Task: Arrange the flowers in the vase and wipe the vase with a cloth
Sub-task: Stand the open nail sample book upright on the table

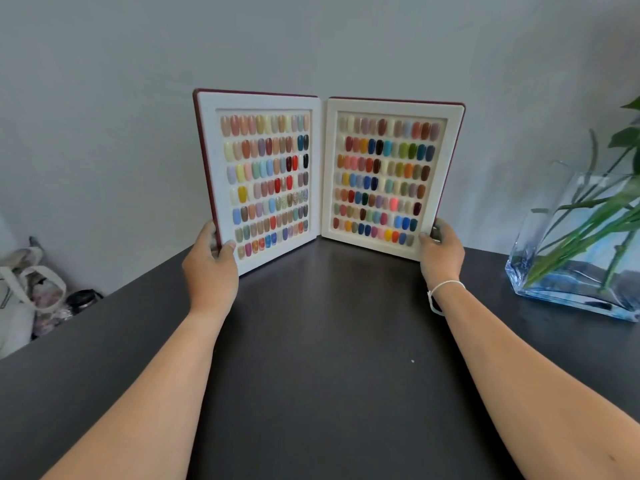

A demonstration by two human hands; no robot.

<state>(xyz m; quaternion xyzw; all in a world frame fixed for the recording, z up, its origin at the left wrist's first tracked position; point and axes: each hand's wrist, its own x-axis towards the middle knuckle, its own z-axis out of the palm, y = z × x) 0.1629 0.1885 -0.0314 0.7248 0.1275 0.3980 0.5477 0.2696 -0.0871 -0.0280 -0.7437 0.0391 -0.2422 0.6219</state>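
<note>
Left hand (211, 268) grips the lower outer edge of the left panel of an open swatch book (327, 174), thumb on the white inner face, fingers curled behind. Right hand (441, 252) grips the lower outer edge of the right panel the same way; a white string band (446, 287) sits on that wrist. Both grips hold the book, nothing else.

Book stands upright on its bottom edge on the dark surface (329, 358), frame center, panels opened in a V toward the camera, spine vertical. Dark red cover edge, white inner frames, rows of colored nail tips in each. No readable writing.

Vase (568, 271) is at the right edge of the frame, well apart from the right grip, untouched. Clear bluish glass, flat rectangular, standing on the surface, long side running along its base, mouth up, water in the bottom. Green stems (588, 216) lean inside it from lower left to upper right, tops cut off by the frame edge; no blooms visible. No label seen.

Far left, off the surface, a pale tote bag (31, 292) and a dark container (83, 297). Grey wall (104, 98) behind.
</note>
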